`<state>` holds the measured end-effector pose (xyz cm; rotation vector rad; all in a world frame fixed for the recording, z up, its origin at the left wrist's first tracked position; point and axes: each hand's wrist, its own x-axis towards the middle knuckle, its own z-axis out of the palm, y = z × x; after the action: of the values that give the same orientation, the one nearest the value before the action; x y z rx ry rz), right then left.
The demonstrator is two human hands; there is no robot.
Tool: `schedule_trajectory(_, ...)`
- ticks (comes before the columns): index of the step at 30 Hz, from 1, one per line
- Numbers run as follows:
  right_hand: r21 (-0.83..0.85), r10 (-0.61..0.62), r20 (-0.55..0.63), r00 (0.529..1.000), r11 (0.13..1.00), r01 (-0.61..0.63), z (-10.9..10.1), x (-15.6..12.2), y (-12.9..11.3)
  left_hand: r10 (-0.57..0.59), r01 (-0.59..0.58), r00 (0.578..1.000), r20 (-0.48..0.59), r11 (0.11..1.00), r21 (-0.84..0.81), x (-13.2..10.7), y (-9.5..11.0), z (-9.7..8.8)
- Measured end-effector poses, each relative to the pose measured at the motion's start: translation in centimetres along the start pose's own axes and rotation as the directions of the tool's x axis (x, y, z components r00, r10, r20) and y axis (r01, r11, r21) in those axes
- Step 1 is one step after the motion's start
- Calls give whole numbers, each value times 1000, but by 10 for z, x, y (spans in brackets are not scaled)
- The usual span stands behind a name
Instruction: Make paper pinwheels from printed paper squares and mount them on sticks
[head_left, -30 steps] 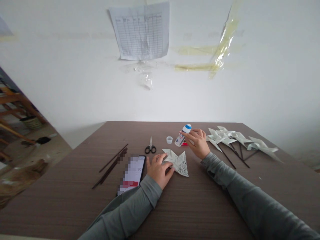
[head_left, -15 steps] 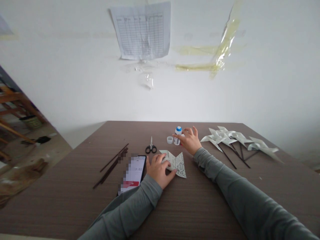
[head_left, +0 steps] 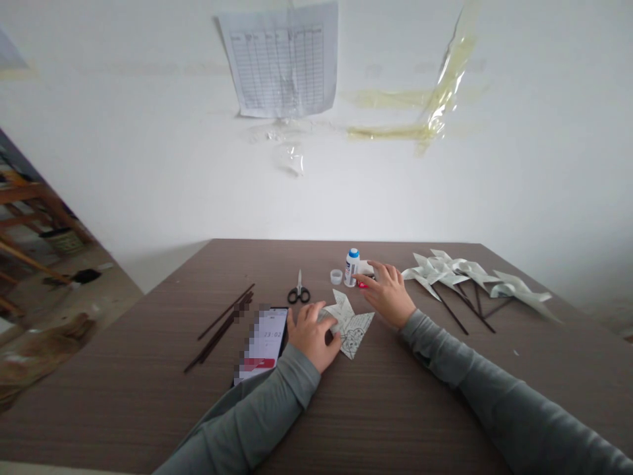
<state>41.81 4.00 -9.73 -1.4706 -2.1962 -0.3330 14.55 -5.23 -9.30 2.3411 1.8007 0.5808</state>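
My left hand (head_left: 311, 336) lies over the left side of a printed paper pinwheel sheet (head_left: 352, 328), folded into pointed blades, and holds it against the table. A white glue bottle with a blue cap (head_left: 352, 268) stands upright beyond the paper, with its small round lid (head_left: 336, 276) to its left. My right hand (head_left: 388, 293) rests just right of the bottle, fingers apart, holding nothing. Its fingertips are next to a small red-and-white item (head_left: 363, 280), partly hidden.
Several finished paper pinwheels on dark sticks (head_left: 469, 280) lie at the right of the brown wood-grain table (head_left: 395, 409). To the left are black-handled scissors (head_left: 299, 290), a phone (head_left: 260, 346) and several loose dark sticks (head_left: 222, 328). A wall rises behind the table.
The glue bottle, tilted in my right hand a second ago, now stands upright and free. My right hand has moved right of it. The paper has turned slightly under my left hand.
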Motion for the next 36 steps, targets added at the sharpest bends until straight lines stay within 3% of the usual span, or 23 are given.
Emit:
schedule_trajectory(5,231,-168,9,986,960,162,2,-44,-8,3,-3,1000,4,1000,12,0,3,4)
schedule_trajectory(9,336,-272,166,948,919,205,-2,-61,-20,4,-2,999,-45,1000,30,-2,8,9)
schedule_trajectory(15,305,-244,282,928,940,155,-18,-54,-28,13,-11,999,-43,999,46,0,7,10)
schedule_trajectory(18,310,-273,256,927,932,189,-21,-52,-26,16,-15,1000,-24,999,44,0,6,11)
schedule_trajectory(24,280,-277,171,946,934,223,-13,-58,-23,11,-6,996,-86,998,57,-2,10,12)
schedule_trajectory(36,299,-164,150,975,947,113,-3,-57,-22,-17,17,1000,18,1000,-22,3,16,2)
